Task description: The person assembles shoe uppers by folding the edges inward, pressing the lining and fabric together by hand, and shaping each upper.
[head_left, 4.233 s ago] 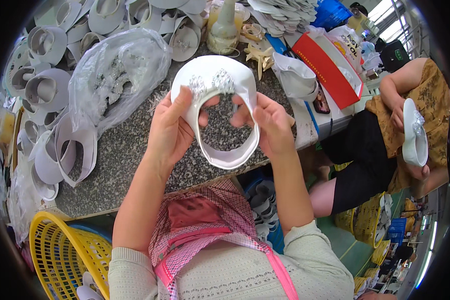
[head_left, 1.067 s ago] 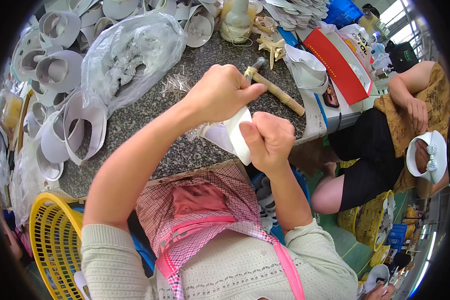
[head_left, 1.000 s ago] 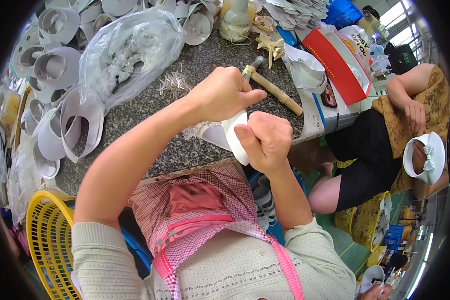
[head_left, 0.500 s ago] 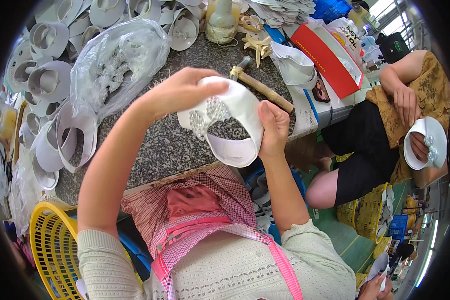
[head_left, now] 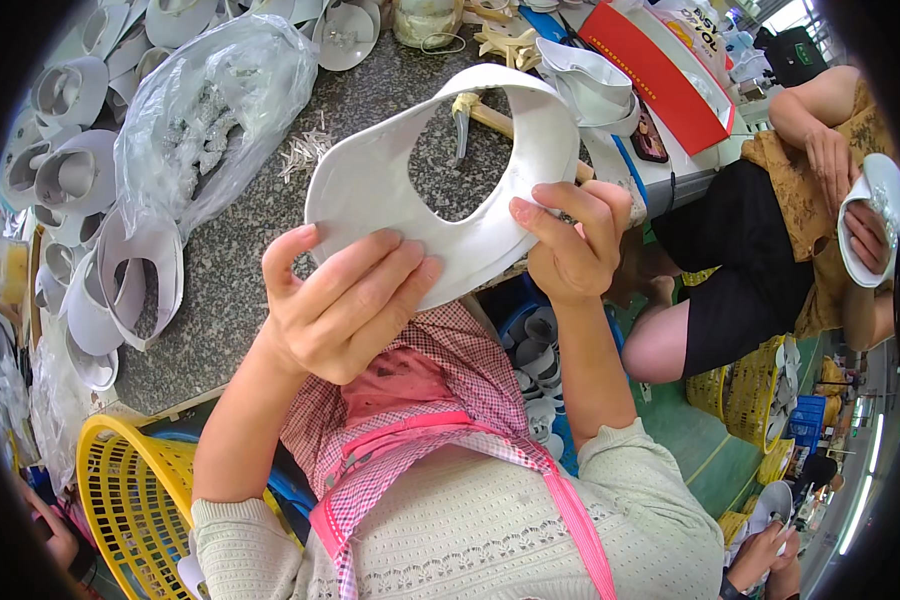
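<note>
Both my hands hold up a white shoe upper point(head_left: 365, 185) above the bench, its plain inner side facing me. My left hand point(head_left: 345, 305) grips its lower left edge, fingers across the surface. At the right side, my right hand point(head_left: 582, 240) pinches the edge between thumb and fingers. Through the upper's round opening shows a hammer point(head_left: 461, 130) lying on the speckled stone bench point(head_left: 235, 300); part of its wooden handle is hidden. Small slim pieces point(head_left: 305, 153) lie scattered beside the upper's left edge.
A clear plastic bag point(head_left: 155, 140) of sparkling ornaments lies at left, beside many white shoe uppers point(head_left: 75, 170). A red box point(head_left: 660, 90) and phone point(head_left: 650, 140) are at right. A yellow basket point(head_left: 130, 500) stands lower left. A seated co-worker holds another upper point(head_left: 870, 180).
The upper has been turned over, hiding its jewelled side, and now faces me with its plain side. My left hand has moved from its top down to its lower left edge.
</note>
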`<move>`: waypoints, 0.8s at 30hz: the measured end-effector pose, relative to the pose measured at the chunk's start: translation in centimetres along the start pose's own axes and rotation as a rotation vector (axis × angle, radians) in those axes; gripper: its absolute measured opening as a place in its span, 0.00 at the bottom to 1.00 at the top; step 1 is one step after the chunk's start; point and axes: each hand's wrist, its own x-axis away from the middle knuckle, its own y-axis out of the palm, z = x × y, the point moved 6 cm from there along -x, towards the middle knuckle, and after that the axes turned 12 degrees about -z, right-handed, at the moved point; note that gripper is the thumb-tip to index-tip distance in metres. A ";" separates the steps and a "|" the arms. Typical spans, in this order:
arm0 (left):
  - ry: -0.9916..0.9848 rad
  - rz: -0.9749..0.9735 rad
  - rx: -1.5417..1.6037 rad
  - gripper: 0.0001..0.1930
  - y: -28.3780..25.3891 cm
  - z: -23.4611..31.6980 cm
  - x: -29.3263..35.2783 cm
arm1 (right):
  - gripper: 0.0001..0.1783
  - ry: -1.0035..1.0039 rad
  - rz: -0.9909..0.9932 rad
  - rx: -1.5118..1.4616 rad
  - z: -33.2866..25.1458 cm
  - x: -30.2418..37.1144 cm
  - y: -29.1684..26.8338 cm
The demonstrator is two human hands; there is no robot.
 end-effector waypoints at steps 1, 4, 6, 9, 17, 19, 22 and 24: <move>0.006 0.017 -0.006 0.13 0.0 0.0 0.2 | 0.15 -0.002 0.013 -0.067 0.2 0.1 0.1; 0.014 0.045 -0.021 0.12 0.1 0.0 0.4 | 0.16 -0.003 0.025 -0.080 0.2 -0.1 -0.1; 0.017 0.054 -0.030 0.11 0.1 0.0 0.7 | 0.17 0.003 0.026 -0.090 0.1 -0.2 -0.1; 0.045 0.057 -0.026 0.08 0.1 0.1 1.0 | 0.17 0.026 0.038 -0.080 0.6 -0.2 -0.3; 0.084 0.082 0.067 0.05 1.5 1.4 2.6 | 0.19 0.060 0.032 -0.071 1.6 0.3 0.5; 0.086 0.064 0.070 0.06 1.6 1.6 2.4 | 0.21 0.056 0.023 -0.081 1.7 0.4 0.5; 0.103 0.051 0.107 0.06 1.8 1.8 2.3 | 0.19 0.099 0.017 -0.076 1.8 0.5 0.6; 0.134 0.047 0.117 0.07 2.0 2.0 2.0 | 0.19 0.104 0.016 -0.078 1.9 0.6 0.7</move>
